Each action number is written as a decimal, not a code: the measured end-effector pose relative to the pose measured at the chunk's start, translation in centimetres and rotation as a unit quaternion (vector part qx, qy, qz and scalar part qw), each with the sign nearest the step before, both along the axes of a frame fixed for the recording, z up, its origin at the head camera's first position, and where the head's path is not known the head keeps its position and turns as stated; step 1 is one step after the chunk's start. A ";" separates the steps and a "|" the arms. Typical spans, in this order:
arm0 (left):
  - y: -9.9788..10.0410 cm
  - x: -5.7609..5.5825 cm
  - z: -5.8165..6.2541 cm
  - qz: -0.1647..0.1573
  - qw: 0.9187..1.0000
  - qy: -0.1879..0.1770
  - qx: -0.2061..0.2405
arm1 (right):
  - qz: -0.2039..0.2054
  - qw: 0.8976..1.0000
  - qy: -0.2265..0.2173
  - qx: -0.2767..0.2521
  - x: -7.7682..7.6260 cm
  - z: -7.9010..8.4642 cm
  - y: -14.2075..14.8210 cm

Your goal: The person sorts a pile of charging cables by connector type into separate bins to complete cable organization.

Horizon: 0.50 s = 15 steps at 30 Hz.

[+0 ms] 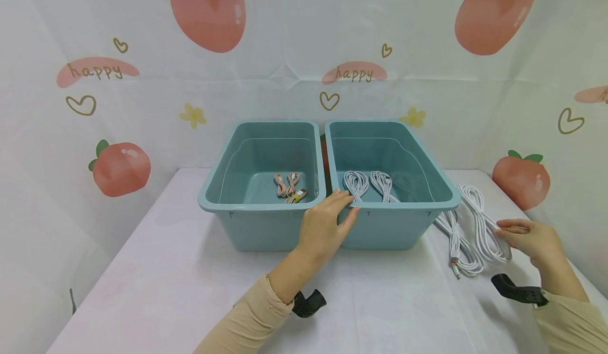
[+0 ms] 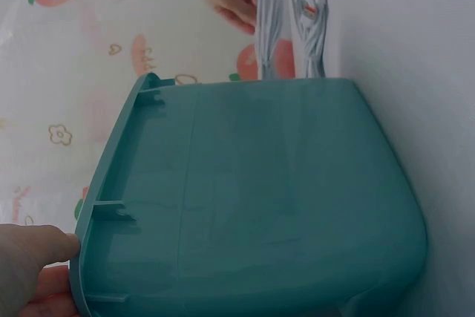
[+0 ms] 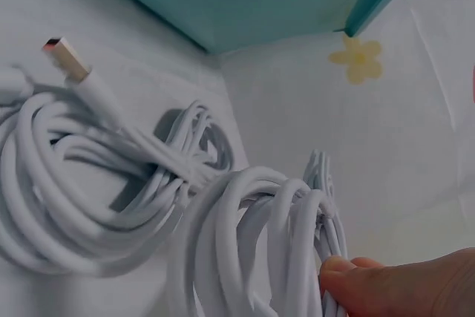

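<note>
My left hand (image 1: 325, 223) grips the front rim of the right-hand teal bin (image 1: 389, 230) near its left corner. In the left wrist view, the thumb lies outside that bin's rim (image 2: 83, 235). To the right of the bin, my right hand (image 1: 537, 242) pinches a bundled white cable (image 1: 485, 230) by its side. The right wrist view shows the thumb against the loops of this cable (image 3: 256, 235). A second bundled white cable (image 1: 463, 246), with a metal USB plug (image 3: 68, 61), lies on the table just left of it.
Bundled white cables (image 1: 356, 184) lie inside the right-hand bin. Beside it stands another teal bin (image 1: 256, 230) holding several small pinkish cables (image 1: 286, 186). A printed cloth (image 1: 280, 42) hangs behind the white table (image 1: 157, 269).
</note>
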State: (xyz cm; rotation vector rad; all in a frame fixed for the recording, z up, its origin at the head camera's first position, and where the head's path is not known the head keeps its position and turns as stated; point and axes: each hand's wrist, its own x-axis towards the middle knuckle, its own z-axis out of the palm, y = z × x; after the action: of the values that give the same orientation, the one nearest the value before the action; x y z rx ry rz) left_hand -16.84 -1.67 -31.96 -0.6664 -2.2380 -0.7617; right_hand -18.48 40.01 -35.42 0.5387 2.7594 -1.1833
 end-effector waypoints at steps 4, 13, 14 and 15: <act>0.0 0.0 0.0 0.001 1.000 0.000 -0.001 | 0.020 0.999 0.021 0.019 -0.1 0.4 -0.3; 0.0 0.0 0.1 -0.004 1.000 -0.002 0.003 | 0.027 0.998 0.054 0.030 -0.5 1.0 -1.2; 0.0 0.0 0.1 -0.005 1.000 -0.003 0.004 | 0.027 0.998 0.058 0.027 -0.5 1.1 -1.3; 0.0 0.0 0.1 -0.006 1.000 -0.003 0.004 | 0.026 0.998 0.059 0.025 -0.5 1.2 -1.3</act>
State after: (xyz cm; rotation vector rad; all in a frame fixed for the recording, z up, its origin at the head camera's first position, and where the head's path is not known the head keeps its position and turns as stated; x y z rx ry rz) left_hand -16.81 -1.65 -31.84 -0.6745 -2.2373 -0.7783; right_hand -18.98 38.69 -34.27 0.4105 2.8883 -1.1745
